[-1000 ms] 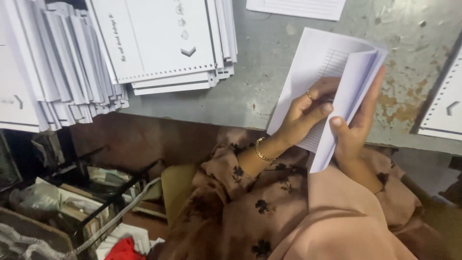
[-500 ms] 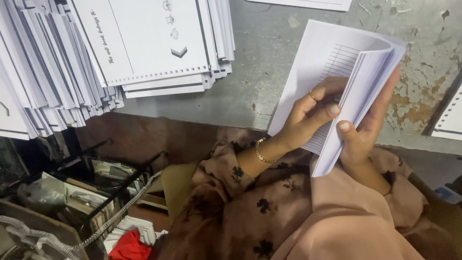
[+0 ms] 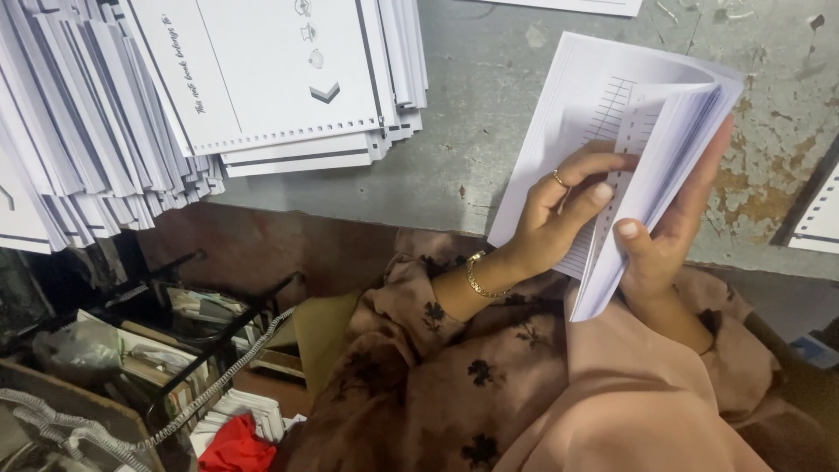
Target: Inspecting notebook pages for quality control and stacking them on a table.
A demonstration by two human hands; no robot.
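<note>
A white bundle of loose pages (image 3: 612, 114) lay at the near edge of the worn grey table (image 3: 489, 131), overhanging it. The left hand (image 3: 559, 218) pressed its fingers (image 3: 584, 203) together flat on the lined lower sheets, while the right hand (image 3: 669, 236) pinched the curled upper leaves between thumb and fingers. Left of the bundle, across bare scuffed table, sat a stack of white punched sheets (image 3: 280, 79), and beyond that a fanned stack of sheets (image 3: 79, 149) overhung the edge.
</note>
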